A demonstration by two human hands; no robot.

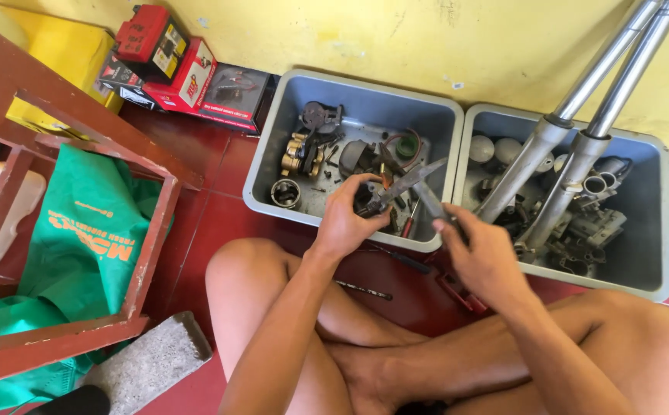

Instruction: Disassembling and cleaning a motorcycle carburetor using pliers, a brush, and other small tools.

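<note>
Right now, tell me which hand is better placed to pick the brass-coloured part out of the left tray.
Probably the left hand. It sits over the left grey tray, nearer the brass-coloured part, though it grips a dark part. The right hand is farther off, near the trays' divide, holding a metal tool.

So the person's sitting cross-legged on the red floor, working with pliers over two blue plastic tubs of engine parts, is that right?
Not quite: the head view shows the two tubs are grey, not blue. The rest holds: the person sits cross-legged on the red floor, hands working with pliers over them.
</note>
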